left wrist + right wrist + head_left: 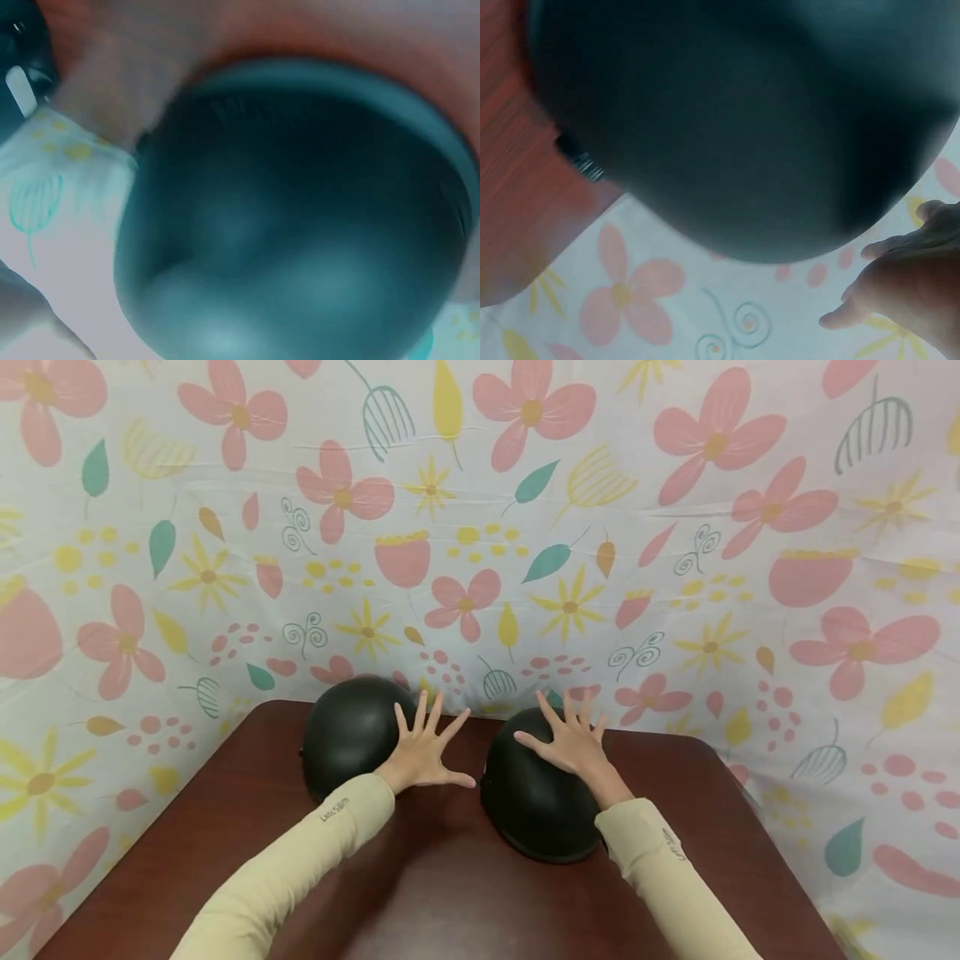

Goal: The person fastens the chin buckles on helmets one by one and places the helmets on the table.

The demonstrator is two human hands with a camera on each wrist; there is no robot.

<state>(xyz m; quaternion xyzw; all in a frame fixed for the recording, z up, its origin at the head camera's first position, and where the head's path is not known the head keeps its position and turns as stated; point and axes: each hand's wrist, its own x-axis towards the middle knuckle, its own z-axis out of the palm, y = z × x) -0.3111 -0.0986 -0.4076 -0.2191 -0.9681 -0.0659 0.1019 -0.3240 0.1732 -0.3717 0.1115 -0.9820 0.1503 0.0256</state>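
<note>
Spreading fingers (pixel 453 727) wide, left hand (pixel 420 753), right hand (pixel 573 748) near black domes (pixel 536 806), sleeve lettering (pixel 334 809) blurred

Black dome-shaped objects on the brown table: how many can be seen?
2. In the head view, the left black dome-shaped object and the right one are on the brown table, partly covered by the left hand and right hand respectively. Others might be hidden behind them.
</note>
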